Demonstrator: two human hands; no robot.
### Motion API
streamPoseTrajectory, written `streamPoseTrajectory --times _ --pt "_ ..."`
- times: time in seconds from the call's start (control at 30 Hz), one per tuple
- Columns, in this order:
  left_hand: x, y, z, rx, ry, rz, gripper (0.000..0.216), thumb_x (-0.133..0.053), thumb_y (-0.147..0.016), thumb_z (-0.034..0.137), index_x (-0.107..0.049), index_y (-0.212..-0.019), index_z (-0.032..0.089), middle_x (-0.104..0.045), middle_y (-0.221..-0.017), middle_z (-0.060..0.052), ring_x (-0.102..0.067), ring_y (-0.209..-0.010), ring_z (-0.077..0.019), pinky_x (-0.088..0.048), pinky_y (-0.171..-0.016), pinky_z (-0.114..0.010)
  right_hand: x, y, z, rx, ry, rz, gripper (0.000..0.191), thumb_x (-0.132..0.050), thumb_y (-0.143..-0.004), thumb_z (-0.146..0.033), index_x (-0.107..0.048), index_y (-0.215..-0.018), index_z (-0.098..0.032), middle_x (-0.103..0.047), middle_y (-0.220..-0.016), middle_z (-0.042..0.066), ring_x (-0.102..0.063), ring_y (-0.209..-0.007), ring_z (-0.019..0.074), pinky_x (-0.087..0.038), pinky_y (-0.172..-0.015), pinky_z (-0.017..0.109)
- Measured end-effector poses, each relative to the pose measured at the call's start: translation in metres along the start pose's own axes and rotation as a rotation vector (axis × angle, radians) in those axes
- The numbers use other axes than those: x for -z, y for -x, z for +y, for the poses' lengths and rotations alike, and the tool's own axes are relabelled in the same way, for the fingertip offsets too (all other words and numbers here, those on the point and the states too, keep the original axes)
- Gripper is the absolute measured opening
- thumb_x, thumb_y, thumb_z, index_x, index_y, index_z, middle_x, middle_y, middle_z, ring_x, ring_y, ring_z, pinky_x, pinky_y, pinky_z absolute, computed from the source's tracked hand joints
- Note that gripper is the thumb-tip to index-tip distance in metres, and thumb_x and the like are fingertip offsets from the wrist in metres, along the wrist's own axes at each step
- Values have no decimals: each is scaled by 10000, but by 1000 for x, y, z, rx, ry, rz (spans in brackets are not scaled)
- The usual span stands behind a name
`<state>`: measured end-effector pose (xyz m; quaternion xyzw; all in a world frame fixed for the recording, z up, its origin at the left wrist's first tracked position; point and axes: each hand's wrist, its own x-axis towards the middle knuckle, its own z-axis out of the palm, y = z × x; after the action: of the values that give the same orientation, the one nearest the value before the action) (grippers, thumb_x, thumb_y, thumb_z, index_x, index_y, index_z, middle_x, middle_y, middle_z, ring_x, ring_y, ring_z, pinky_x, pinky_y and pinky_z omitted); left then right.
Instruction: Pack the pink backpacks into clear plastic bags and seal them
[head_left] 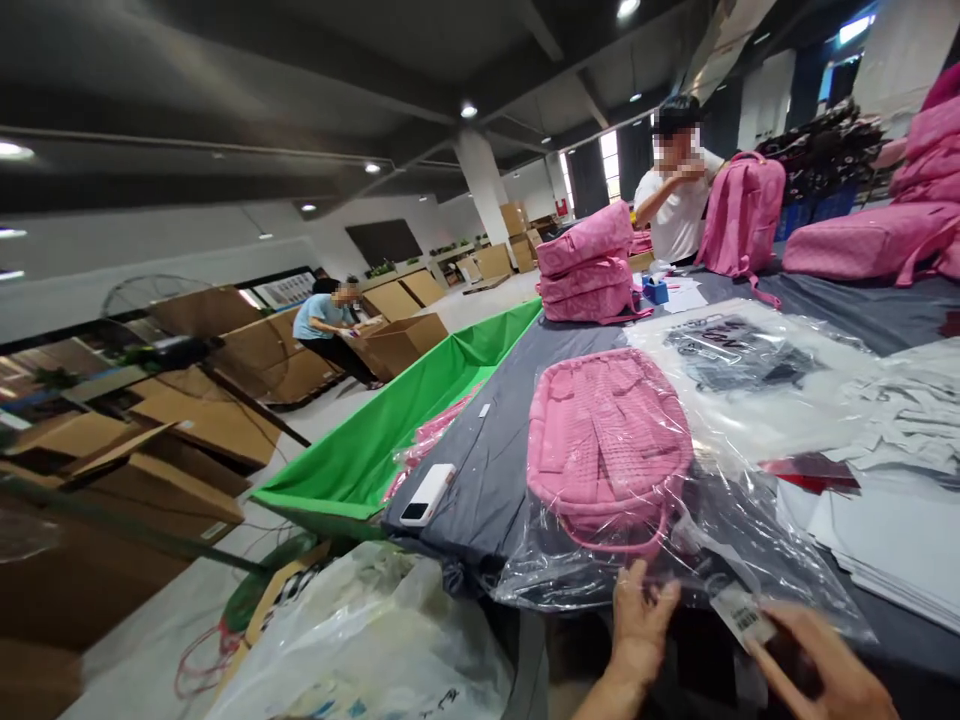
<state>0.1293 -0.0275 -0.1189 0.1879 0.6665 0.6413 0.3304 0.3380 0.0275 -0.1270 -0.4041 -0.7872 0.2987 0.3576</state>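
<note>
Backpack [607, 440], pink, lay in a clear bag [544, 578] on the worktop [484, 490] just beyond the left hand [641, 622], which touched the bag's near edge, its grip unclear; the right hand [829, 665] pinched a barcoded label [744, 615].

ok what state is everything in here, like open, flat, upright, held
Pink backpack: lying flat, inside plastic
Clear plastic bag: wrinkled, around the backpack; sealed or not, can't tell
Tag: held in the right hand
Backpack stack: piled flat
Far backpack: upright
Green bin: open-topped, pink items inside
White gadget: lying flat
Cardboard box: open
White sheets: stacked flat
</note>
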Motion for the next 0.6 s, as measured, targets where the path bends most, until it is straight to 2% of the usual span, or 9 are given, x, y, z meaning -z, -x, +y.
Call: streamPoseTrajectory --times 0.03,0.1,0.17,0.23,0.3,0.37,0.47,0.53,0.6 --pt "-2 2 -6 20 28 10 687 -988 -446 484 -783 -1017 162 -694 -986 -88 -607 -917 -235 -498 -857 -321 -3 -12 -8 85 65 101 538 -532 -904 -631 -692 -1231 -235 -698 -1235 104 -681 -1102 320 -584 -952 411" --pt "-10 4 -13 73 110 -74 709 -987 -480 463 -762 -1077 155 -676 -951 -77 -607 -842 -206 -508 -818 -315 -5 -41 -16 160 122 155 594 -496 -924 -576 -620 -1351 -183 -619 -1376 147 -585 -1272 351 -507 -1066 501" --pt "-18 5 -12 84 188 -166 699 -990 -487 468 -752 -1060 146 -668 -903 -62 -606 -763 -177 -517 -765 -305 -4 -65 -16 126 44 41 602 -494 -911 -548 -615 -1348 -152 -651 -1326 159 -627 -1216 339 -535 -1028 483" --pt "-23 5 -6 71 221 -204 647 -994 -481 487 -756 -972 138 -678 -878 -66 -626 -761 -190 -529 -753 -312 0 -80 -15 27 -73 -113 567 -505 -888 -563 -675 -1247 -159 -715 -1200 139 -696 -1065 319 -579 -938 439" --pt "-21 6 1 70 217 -232 591 -991 -483 515 -753 -863 130 -691 -831 -73 -650 -794 -230 -541 -770 -338 6 -84 -16 -76 -150 -217 541 -533 -862 -619 -725 -1102 -174 -746 -1079 122 -709 -955 314 -584 -876 426" --pt "-16 10 6 89 230 -274 584 -995 -470 522 -751 -823 126 -714 -836 -88 -668 -849 -267 -546 -818 -365 12 -81 -22 -138 -244 -284 551 -583 -821 -682 -730 -1003 -183 -747 -1015 114 -693 -943 321 -571 -867 418" --pt "-8 19 7 191 348 -300 641 -995 -469 538 -763 -911 136 -746 -963 -115 -694 -934 -294 -542 -891 -382 19 -71 -36 -236 -471 -381 573 -671 -753 -731 -702 -928 -186 -730 -962 103 -673 -935 324 -563 -854 401" --pt "-3 26 3 291 440 -326 632 -972 -523 567 -754 -944 151 -748 -1000 -118 -708 -952 -302 -545 -889 -385 22 -64 -45 -300 -578 -401 559 -709 -729 -731 -680 -866 -190 -709 -892 80 -662 -903 314 -560 -828 387" --pt "1 33 -3 331 496 -353 577 -940 -601 585 -738 -945 168 -746 -996 -101 -712 -961 -290 -546 -859 -361 23 -59 -50 -316 -619 -411 519 -714 -747 -703 -667 -825 -193 -682 -838 54 -647 -877 296 -552 -829 381"
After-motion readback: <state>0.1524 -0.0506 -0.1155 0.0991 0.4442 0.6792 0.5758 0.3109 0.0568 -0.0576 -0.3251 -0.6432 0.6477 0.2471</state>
